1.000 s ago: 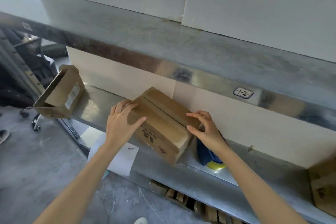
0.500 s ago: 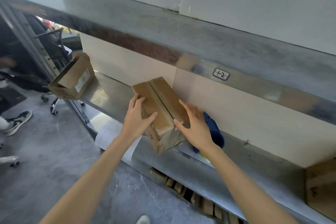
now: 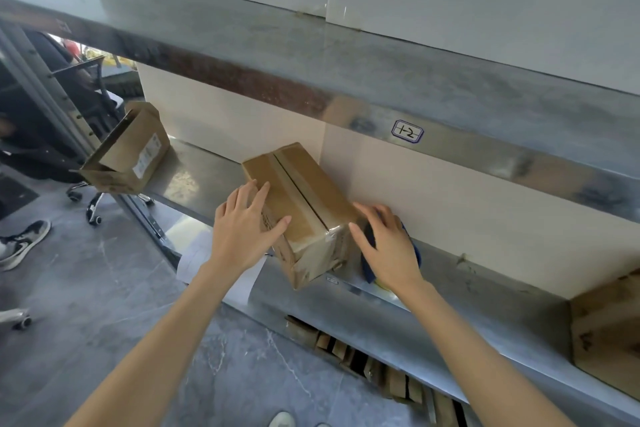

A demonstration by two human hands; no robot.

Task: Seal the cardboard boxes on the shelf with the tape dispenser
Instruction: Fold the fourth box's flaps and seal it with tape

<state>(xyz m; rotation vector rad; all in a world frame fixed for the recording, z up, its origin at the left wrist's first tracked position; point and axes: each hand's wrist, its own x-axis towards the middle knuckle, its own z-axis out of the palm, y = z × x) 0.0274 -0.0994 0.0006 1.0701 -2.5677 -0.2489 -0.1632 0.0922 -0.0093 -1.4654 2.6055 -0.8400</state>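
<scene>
**A:** What lies nearest?

**B:** Two bare forearms reach up from six o'clock over a grey floor (image 3: 86, 322).

**A:** And the hands?

**B:** The left hand (image 3: 242, 229) is released. Its fingers are straight and flat against the left flank of the middle box (image 3: 301, 198), with the thumb on the top. The right hand (image 3: 388, 246) is at three o'clock of that box, spread over the blue tape dispenser (image 3: 366, 267). I cannot tell whether it grasps the dispenser or only rests on it.

**A:** Where is the box?

**B:** It sits on the metal shelf (image 3: 398, 322), turned askew, with one corner pointing toward the front edge. Its flaps are folded down, a dark seam runs along the top, and shiny clear tape covers the near end. The dispenser lies on the shelf just beside the box, mostly hidden under the hand.

**A:** And beyond that?

**B:** A white sheet of paper (image 3: 197, 253) shows at the shelf's front edge, by the left wrist. At ten o'clock an open box (image 3: 128, 152) sits tilted at the shelf's left end, with a white label on its side. At four o'clock a third box (image 3: 606, 329) stands on the shelf, cut off by the frame. Farthest, at one o'clock, a tag (image 3: 407, 131) marked "1-2" is stuck to the front lip of the upper shelf (image 3: 311, 55).
</scene>
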